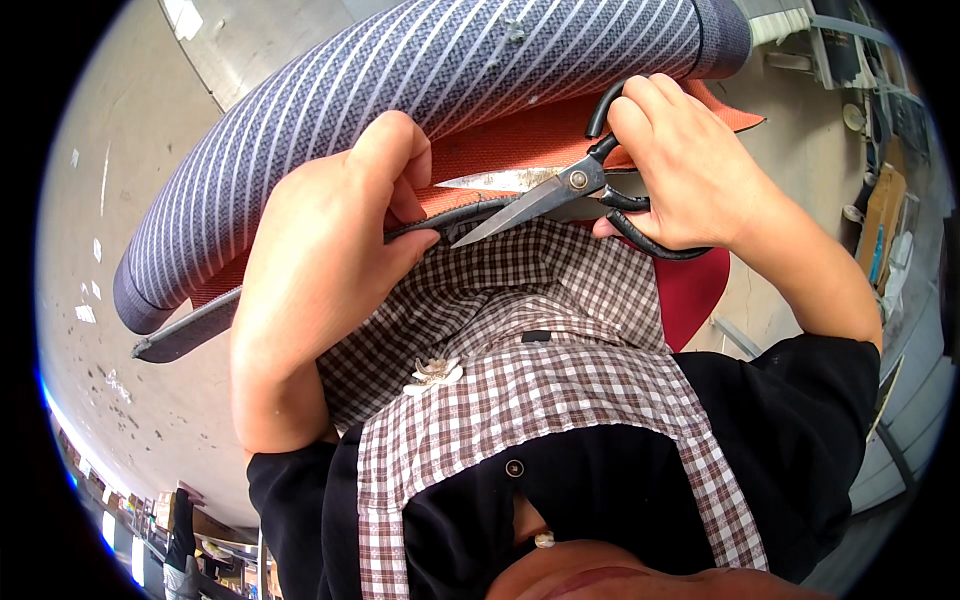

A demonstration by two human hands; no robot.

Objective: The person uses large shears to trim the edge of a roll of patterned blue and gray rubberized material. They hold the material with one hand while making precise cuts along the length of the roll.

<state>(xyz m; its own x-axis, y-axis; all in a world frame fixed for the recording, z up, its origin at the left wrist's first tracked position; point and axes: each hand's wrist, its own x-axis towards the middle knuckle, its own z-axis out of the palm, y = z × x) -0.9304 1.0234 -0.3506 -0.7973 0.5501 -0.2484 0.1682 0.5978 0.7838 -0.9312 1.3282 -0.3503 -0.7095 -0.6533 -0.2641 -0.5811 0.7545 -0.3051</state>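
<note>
A rolled mat, blue-grey with pale diagonal stripes, lies across the far side in front of me. Its orange backing shows below the roll, edged by a dark binding strip. With thumb and fingers, my left hand pinches the mat along that bound edge. My right hand grips black-handled scissors by their loops. The scissor blades are spread and point left, their tips close to my left thumb. One blade lies over the orange backing, the other passes across the binding toward my apron.
A brown-and-white checked apron covers my lap beneath the mat's edge. Part of a red rounded seat shows at the right. Paper scraps dot the grey floor on the left. Cardboard and other items stand along the right side.
</note>
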